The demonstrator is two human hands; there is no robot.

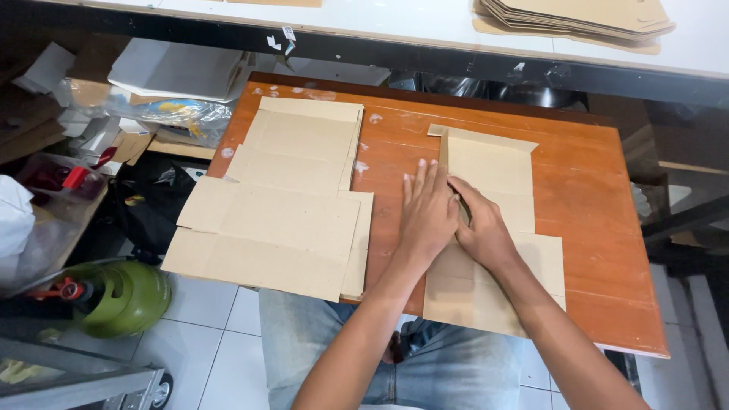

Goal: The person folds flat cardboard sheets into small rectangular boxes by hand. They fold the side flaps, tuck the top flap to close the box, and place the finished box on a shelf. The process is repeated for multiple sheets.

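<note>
While both flat hands, left hand and right hand, are pressing the flat brown cardboard box blank on the orange wooden board, nothing is being gripped. It is looking light, thin and bendy, best held by its edges.

Matt brown cardboard blank, glossy scuffed orange wooden board, smooth green metal gas cylinder

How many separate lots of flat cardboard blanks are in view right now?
3: a pile on the wooden board's left, one blank under both hands, a stack on the white table; more may be hidden.
</note>
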